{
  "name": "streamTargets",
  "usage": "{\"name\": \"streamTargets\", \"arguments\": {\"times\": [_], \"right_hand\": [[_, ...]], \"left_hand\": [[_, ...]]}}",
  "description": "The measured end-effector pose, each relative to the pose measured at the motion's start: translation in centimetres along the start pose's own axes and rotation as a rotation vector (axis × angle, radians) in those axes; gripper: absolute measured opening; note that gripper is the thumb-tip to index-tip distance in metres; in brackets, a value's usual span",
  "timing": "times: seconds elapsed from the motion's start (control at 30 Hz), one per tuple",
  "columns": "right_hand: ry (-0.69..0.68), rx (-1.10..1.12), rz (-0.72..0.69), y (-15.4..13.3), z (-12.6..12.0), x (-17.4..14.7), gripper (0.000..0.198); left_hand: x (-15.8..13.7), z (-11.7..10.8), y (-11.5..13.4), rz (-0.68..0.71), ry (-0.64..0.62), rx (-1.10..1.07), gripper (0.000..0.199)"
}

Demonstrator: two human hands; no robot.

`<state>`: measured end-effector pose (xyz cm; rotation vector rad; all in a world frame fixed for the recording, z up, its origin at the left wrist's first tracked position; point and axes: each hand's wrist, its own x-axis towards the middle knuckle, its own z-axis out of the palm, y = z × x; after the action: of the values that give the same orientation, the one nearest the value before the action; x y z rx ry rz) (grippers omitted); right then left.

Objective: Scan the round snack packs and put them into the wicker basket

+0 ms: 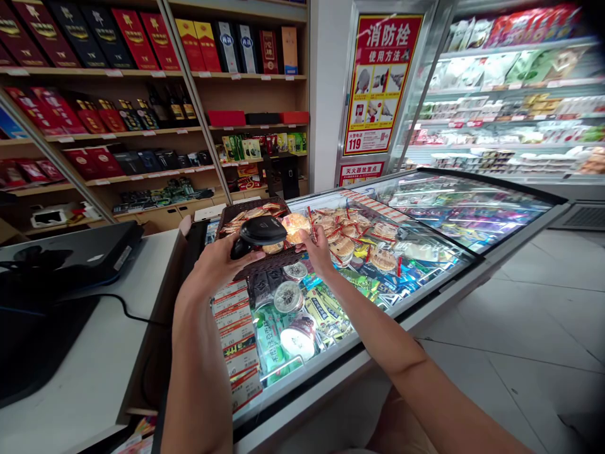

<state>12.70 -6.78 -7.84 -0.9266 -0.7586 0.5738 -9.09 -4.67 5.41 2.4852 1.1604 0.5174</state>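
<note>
My left hand (215,261) is closed around a black handheld barcode scanner (263,230), whose head points right. Between the fingers of my right hand (319,252) is a packaged pastry (295,224), round and golden, in a clear wrapper with red edging. The scanner's head is close beside the pastry; whether they touch, I cannot tell. Below both hands lies a dark brown woven basket (250,270) holding similar packaged pastries, partly covered by the scanner and my hands. More wrapped pastries (344,246) are spread on the glass top to the right.
A glass-topped freezer (350,343) holds frozen treats, with price labels (236,343) along its left side. To the left stands a white counter (111,372) with black equipment and a cable (125,309). Shelves of boxes (142,41) stand behind; a refrigerated display (510,101) is at right.
</note>
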Motion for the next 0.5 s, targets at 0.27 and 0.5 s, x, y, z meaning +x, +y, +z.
{"name": "streamTargets", "arguments": {"times": [0.27,0.5], "right_hand": [[0.046,-0.004,-0.013,0.0,-0.6,0.9,0.042],[0.377,0.025,-0.146,-0.4,-4.2,4.2,0.040]], "left_hand": [[0.2,-0.4,-0.2,-0.057,0.044,0.044,0.056],[0.6,-1.0,-1.6,-0.096,0.043,0.111,0.063]]}}
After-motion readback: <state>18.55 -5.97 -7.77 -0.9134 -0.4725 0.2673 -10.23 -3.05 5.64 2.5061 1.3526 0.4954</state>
